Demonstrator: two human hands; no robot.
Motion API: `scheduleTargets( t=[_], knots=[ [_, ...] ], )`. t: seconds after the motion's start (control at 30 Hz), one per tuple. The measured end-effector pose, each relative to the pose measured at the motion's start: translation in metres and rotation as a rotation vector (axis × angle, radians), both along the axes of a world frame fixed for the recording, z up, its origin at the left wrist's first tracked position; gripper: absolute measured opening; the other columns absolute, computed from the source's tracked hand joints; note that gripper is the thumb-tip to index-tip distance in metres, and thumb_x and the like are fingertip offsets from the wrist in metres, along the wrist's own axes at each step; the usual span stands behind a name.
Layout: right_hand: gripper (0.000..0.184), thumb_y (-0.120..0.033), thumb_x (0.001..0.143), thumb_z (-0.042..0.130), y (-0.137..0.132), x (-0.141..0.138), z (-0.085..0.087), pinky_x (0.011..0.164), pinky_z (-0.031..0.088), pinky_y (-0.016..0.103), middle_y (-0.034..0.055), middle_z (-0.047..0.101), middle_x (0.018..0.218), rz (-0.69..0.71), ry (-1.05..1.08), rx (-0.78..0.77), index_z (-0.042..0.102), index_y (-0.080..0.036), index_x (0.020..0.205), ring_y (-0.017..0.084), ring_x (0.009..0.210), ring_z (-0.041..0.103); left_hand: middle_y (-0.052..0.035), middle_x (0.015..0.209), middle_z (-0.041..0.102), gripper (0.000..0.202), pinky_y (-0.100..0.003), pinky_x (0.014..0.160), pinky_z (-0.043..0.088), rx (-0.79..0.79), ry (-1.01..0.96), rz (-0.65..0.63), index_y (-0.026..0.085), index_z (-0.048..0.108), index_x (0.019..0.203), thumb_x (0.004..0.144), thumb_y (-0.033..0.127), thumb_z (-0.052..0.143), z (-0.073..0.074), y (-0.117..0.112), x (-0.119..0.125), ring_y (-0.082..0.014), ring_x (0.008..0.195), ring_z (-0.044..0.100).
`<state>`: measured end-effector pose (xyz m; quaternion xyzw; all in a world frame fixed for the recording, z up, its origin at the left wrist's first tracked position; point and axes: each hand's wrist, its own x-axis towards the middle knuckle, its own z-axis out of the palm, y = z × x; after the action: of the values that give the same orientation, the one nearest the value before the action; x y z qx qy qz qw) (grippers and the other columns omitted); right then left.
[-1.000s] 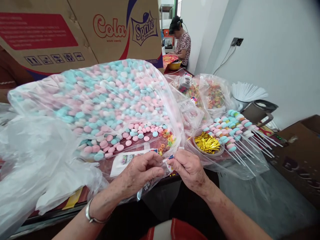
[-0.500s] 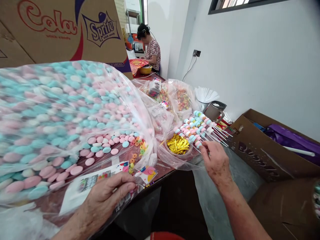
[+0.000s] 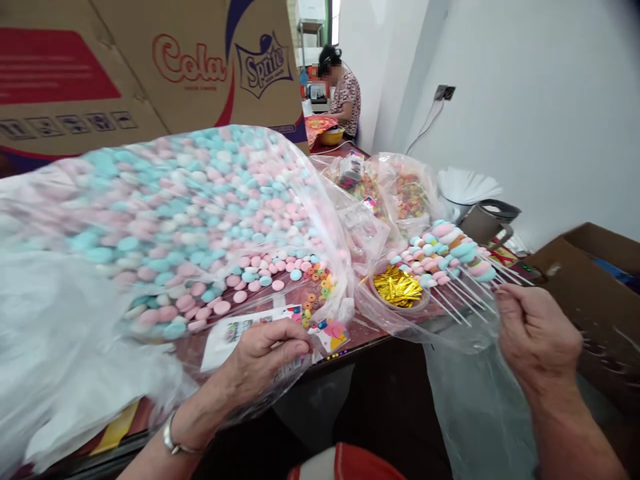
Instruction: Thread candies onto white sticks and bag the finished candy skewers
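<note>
My left hand pinches a small clear packet with a colourful printed label at the table's front edge. My right hand is closed on the white stick of a candy skewer, lifted a little from a pile of pink, blue and white candy skewers. A big clear bag of pink, blue and white round candies fills the left side. Loose round candies and small ring candies lie at its mouth.
A shallow bowl of gold twist ties sits between my hands. Bags of coloured candy, white sticks and a dark cup stand behind. Cardboard boxes loom at left; another box at right. A person works far back.
My right hand left the packet, reached to the skewer pile, then drew back to the right holding one skewer's stick. My left hand stayed on the packet.
</note>
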<state>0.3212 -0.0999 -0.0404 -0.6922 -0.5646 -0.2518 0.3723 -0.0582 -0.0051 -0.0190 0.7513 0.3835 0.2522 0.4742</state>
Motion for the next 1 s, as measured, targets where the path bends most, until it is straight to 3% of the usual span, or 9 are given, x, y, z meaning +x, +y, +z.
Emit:
scheduleTargets(
  t=[0.17,0.27,0.47,0.6,0.83,1.0],
  knots=[
    [0.017,-0.018,0.091,0.053,0.006,-0.046,0.024,0.079,0.047,0.033,0.0062,0.063,0.093,0.516,0.093,-0.074,0.063,-0.022,0.104,0.019,0.085,0.060,-0.0029,0.074,0.071,0.012,-0.024,0.064,0.046,-0.054,-0.026,-0.010,0.019,0.071,0.077,0.082,0.025,0.062,0.004,-0.002,-0.011,-0.0160,0.069,0.062],
    [0.020,-0.015,0.090,0.053,0.014,-0.067,0.028,0.079,0.047,0.034,0.0059,0.063,0.092,0.679,0.061,-0.147,0.063,-0.022,0.105,0.019,0.086,0.059,-0.0039,0.076,0.071,0.012,-0.024,0.064,0.046,-0.109,-0.054,-0.024,0.017,0.071,0.078,0.082,0.025,0.062,0.005,-0.004,-0.016,-0.0158,0.069,0.061],
    [0.021,-0.013,0.090,0.053,0.026,-0.071,0.028,0.082,0.044,0.037,0.0062,0.065,0.092,0.763,-0.068,-0.168,0.063,-0.021,0.106,0.020,0.084,0.058,-0.0060,0.078,0.070,0.020,-0.024,0.064,0.045,-0.195,-0.108,-0.050,0.013,0.070,0.083,0.086,0.031,0.060,-0.001,-0.003,-0.030,-0.0146,0.069,0.060],
    [0.020,-0.009,0.089,0.052,0.027,-0.071,0.035,0.077,0.041,0.036,0.0052,0.066,0.087,0.829,-0.152,-0.202,0.064,-0.020,0.102,0.019,0.079,0.055,-0.0070,0.080,0.071,0.025,-0.025,0.066,0.045,-0.198,-0.016,-0.086,0.013,0.070,0.083,0.087,0.035,0.059,-0.003,0.001,-0.034,-0.0158,0.072,0.060],
    [0.016,-0.016,0.094,0.046,0.035,-0.085,0.044,0.077,0.042,0.033,0.0059,0.063,0.086,0.916,-0.089,-0.349,0.062,-0.019,0.097,0.019,0.083,0.057,-0.0005,0.074,0.063,0.025,-0.022,0.061,0.038,-0.189,0.183,-0.350,0.016,0.067,0.086,0.087,0.038,0.056,0.014,0.007,-0.025,-0.0136,0.069,0.054],
    [0.014,-0.014,0.093,0.047,0.041,-0.089,0.044,0.075,0.041,0.031,0.0052,0.060,0.085,0.969,-0.067,-0.410,0.061,-0.018,0.095,0.017,0.082,0.054,0.0029,0.069,0.052,0.029,-0.021,0.055,0.031,-0.151,0.306,-0.401,0.016,0.062,0.081,0.087,0.043,0.055,0.026,0.007,-0.021,-0.0112,0.064,0.044]
  ],
)
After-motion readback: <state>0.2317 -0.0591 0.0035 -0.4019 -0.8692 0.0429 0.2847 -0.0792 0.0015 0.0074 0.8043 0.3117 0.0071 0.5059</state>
